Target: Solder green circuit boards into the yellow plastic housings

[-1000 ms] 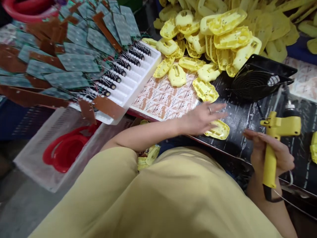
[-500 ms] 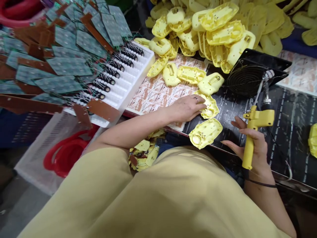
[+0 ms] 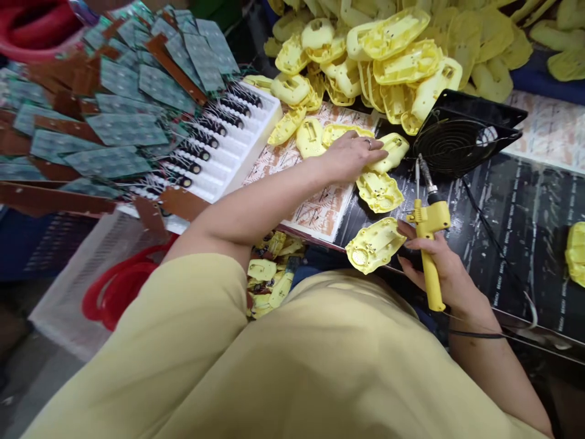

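Note:
My right hand (image 3: 439, 262) holds a yellow soldering gun (image 3: 430, 262) upright, its metal tip and thin feed tube pointing toward the fan. Some fingers of that hand reach past the handle to the right edge of a yellow plastic shell (image 3: 375, 244) at the table's front edge. Farther up, my left hand (image 3: 354, 153) lies palm down with its fingers stretched over the left end of another yellow shell (image 3: 392, 153); a grip on it cannot be made out. Between the two hands an open-side-up shell (image 3: 380, 191) rests on the black table mat.
Behind stands a heap of yellow shells (image 3: 406, 61), with a black fan (image 3: 457, 137) at its right. A white foam tray (image 3: 249, 143) at left carries green boards (image 3: 130, 128) wired to small black round parts. A red basket (image 3: 119, 286) sits lower left.
My left hand has moved up and away from the middle shell to the one behind it. My right hand has brought the soldering gun left, closer to the front shell.

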`<state>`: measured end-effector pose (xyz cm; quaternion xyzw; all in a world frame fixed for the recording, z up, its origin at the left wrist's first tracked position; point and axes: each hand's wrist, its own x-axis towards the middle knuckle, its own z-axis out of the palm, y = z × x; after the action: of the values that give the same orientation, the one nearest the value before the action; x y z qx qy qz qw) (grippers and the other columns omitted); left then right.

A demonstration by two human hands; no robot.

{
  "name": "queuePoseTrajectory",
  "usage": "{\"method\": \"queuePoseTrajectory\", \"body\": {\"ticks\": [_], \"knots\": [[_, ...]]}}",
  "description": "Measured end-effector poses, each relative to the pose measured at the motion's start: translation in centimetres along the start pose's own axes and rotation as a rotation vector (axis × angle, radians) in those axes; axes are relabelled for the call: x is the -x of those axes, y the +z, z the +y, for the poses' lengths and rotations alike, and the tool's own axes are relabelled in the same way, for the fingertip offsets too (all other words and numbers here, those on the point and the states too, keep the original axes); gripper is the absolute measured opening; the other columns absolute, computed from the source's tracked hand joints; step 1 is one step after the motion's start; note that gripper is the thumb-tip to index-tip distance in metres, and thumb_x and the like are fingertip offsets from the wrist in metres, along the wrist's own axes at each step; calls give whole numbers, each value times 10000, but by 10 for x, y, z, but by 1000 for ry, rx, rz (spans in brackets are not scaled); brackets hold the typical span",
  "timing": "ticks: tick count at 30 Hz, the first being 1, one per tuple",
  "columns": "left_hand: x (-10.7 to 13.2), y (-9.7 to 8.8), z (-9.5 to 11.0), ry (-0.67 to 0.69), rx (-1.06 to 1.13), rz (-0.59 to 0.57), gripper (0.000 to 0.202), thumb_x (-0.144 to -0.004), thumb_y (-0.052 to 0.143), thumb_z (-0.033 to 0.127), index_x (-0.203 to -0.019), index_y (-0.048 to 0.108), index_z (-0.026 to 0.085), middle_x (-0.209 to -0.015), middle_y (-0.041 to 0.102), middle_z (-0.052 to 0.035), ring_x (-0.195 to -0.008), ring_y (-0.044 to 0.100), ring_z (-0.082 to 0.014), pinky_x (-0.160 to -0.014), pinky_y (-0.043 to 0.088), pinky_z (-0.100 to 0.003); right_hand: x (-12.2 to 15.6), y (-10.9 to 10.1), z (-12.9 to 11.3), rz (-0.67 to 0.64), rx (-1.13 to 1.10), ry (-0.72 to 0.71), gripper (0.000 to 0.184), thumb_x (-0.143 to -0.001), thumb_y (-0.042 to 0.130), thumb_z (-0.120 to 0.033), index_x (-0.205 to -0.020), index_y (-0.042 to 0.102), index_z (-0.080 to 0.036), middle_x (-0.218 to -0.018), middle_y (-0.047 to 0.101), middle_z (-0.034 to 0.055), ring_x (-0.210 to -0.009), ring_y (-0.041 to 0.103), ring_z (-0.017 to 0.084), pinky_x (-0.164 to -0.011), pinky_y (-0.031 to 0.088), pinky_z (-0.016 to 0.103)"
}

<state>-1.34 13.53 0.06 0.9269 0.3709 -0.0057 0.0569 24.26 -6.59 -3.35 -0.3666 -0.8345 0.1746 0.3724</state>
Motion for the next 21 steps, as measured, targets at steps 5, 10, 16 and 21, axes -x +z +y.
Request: {"method": "queuePoseTrajectory", "body": {"ticks": [5, 10, 16, 21], "knots": [[-7, -27, -14, -61, 54, 115, 527, -1037, 517, 122, -1523, 616, 298, -1464, 737, -7, -1322, 647, -213, -1301, 370, -541, 4, -1, 10, -45, 174, -24, 432, -957, 794, -221, -1321, 575, -302, -1387, 738, 108, -1285, 726, 291, -1100, 592, 517], [-8, -83, -16, -246, 77, 220, 513, -1054, 438, 20, -1471, 671, 210, -1509, 670, -72, -1424, 603, -261, -1178, 512, -507, 15, 2, 14, 11, 241, 0, 335, -988, 772, -257, -1275, 607, -307, -1346, 748, 88, -1188, 750, 260, -1016, 616, 440], [-35, -83, 11, -172, 1, 91, 702, -1032, 438, -27, -1686, 430, 228, -1721, 454, -103, -1536, 502, -314, -1242, 490, -556, 21, -1, 6, 92, 209, 56, 349, -954, 804, -239, -1250, 630, -302, -1235, 767, 75, -1077, 769, 271, -843, 655, 394], [-28, -26, 9, 130, 33, 355, 476, -1045, 446, 128, -1462, 676, 119, -1485, 679, -164, -1388, 652, -326, -1157, 529, -544, 25, -14, -6, 113, 254, 77, 298, -977, 778, -239, -1235, 638, -287, -997, 749, 27, -854, 773, 230, -758, 655, 351]]}}
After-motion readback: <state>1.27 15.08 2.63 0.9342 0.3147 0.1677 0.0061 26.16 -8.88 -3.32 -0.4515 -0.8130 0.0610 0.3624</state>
